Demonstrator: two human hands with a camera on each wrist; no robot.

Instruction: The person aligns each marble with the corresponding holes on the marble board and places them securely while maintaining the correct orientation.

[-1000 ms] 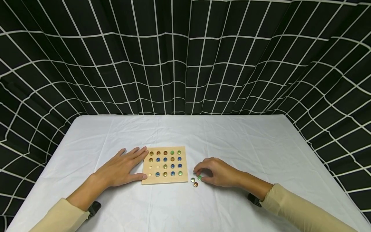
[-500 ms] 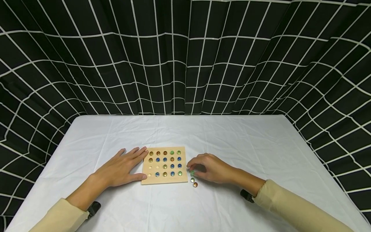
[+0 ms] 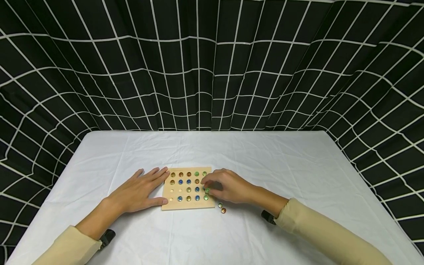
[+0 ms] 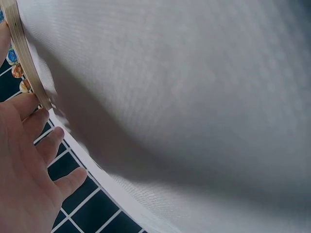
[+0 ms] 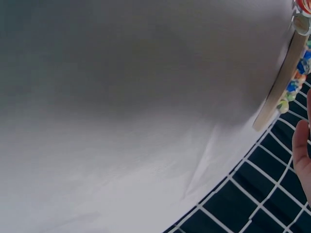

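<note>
A pale wooden board (image 3: pixel 192 207) with rows of holes lies on the table, glass marbles in blue, amber, brown and green filling most of them. Three holes at its left side hold none. My left hand (image 3: pixel 140 193) rests along the board's left edge, fingers spread and straight; in the left wrist view fingertips touch the board's side (image 4: pixel 29 60). Over the right edge, my right hand (image 3: pixel 228 186) pinches a green marble (image 3: pixel 207 190) between thumb and finger. In the right wrist view only part of that hand (image 5: pixel 302 160) shows, with the marble hidden.
Two loose marbles, a greenish one (image 3: pixel 220 205) and an amber one (image 3: pixel 223 210), lie on the white tablecloth (image 3: pixel 265 154) just right of the board. A black curtain with a white grid (image 3: pixel 212 66) surrounds the table at the back and sides.
My right hand has picked up the green marble from the cloth and carried it left, over the board's right edge. The left hand has stayed in place.
</note>
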